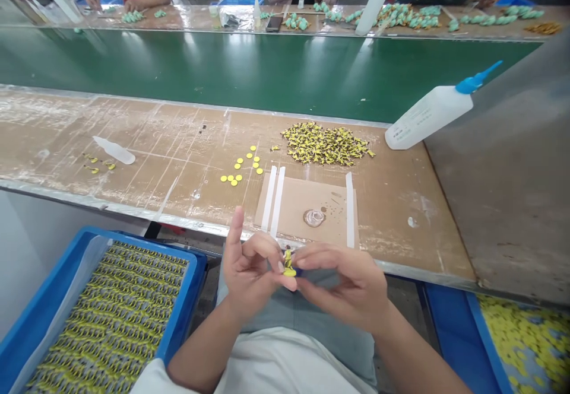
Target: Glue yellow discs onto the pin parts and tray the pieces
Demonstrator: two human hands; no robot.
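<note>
A small yellow figure (288,259) with a dark top stands upright on a round yellow base (289,272), held between my two hands over my lap. My left hand (252,263) pinches the figure and base from the left, its index finger or another finger pointing up. From the right, my right hand (345,278) closes its thumb and fingers on the same piece. Beyond them, a cardboard sheet (298,198) taped to the table bears a whitish glue patch (314,218). A pile of yellow and dark figures (327,145) lies behind it, with several yellow discs (238,177) to the left.
A white glue bottle (430,115) leans against the metal panel (512,174) at right. Blue trays (192,275) with yellow pieces flank me. Behind the green belt (178,67), people work at another table (191,20). A plastic piece (113,149) lies left.
</note>
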